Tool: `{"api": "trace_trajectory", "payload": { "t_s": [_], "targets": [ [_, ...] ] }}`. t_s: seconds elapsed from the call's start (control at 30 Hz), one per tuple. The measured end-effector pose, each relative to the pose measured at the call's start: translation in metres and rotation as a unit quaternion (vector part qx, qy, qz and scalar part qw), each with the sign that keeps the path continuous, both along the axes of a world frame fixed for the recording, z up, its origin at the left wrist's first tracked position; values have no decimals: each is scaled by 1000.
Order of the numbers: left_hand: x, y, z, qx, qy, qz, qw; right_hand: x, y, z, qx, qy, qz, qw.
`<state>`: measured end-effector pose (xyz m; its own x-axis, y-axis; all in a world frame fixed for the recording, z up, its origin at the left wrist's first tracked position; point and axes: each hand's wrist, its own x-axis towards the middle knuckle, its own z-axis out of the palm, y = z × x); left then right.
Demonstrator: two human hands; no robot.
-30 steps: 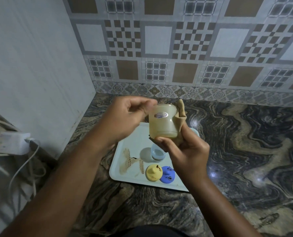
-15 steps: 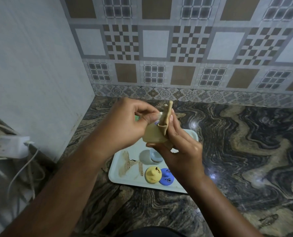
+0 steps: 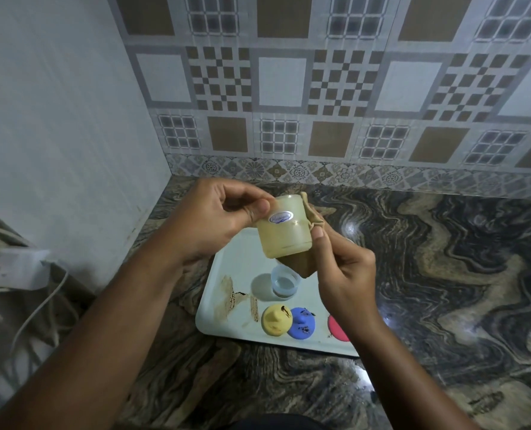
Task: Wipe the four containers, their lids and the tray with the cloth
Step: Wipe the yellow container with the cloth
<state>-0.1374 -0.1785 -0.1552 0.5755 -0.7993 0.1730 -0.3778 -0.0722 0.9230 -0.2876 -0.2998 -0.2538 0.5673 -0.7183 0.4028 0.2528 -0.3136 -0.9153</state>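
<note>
Pinching cloudy container (image 3: 284, 234) with left hand (image 3: 214, 225), clutching brown cloth (image 3: 298, 268) against it with right hand (image 3: 345, 280), above tray (image 3: 315, 341).

Dim, cool-toned, lit from the 3 o'clock side. Small white glare spots on counter (image 3: 444, 274) at 3 and 5 o'clock. Soft shadow at 9 o'clock of cup (image 3: 284, 282) on tray (image 3: 289, 339). Tiles (image 3: 283, 82) bowed toward edges; soft focus at 8 o'clock.
</note>
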Motion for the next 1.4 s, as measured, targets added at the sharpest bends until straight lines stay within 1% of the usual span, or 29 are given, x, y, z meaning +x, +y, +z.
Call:
{"api": "trace_trajectory", "payload": {
  "t_s": [0.1,0.3,0.43,0.5,0.63,0.77,0.9,1.0,1.07,1.13,1.2,1.3,1.4],
  "targets": [
    [4,-1,-1,7,-25,0,1000,2,1,0,28,-8,3,1000],
    [13,-3,-16,31,-90,32,995,9,-5,-3,9,3,-10,1000],
    [23,-12,-35,50,-116,63,990,20,-14,-6,-4,32,-17,999],
    [29,-19,-46,51,-125,79,988,28,-21,-8,6,41,-18,999],
    [42,-37,-73,56,-166,105,979,53,-41,-20,-4,63,-38,997],
    [59,-59,-102,71,-202,123,969,81,-62,-34,-47,91,-50,993],
    [83,-81,-124,98,-230,128,960,109,-82,-46,-141,132,-56,980],
    [102,-99,-140,129,-232,134,955,131,-100,-61,-247,159,-54,954],
    [112,-110,-153,156,-223,132,953,143,-113,-72,-294,191,-47,935],
    [120,-120,-166,189,-211,123,951,152,-124,-81,-313,220,-33,923],
    [123,-129,-177,216,-204,109,949,158,-133,-90,-327,231,-35,916],
    [125,-141,-190,237,-202,102,945,165,-144,-100,-324,233,-41,916],
    [128,-150,-199,266,-198,100,938,169,-148,-106,-300,245,-32,922]
  ]
}}
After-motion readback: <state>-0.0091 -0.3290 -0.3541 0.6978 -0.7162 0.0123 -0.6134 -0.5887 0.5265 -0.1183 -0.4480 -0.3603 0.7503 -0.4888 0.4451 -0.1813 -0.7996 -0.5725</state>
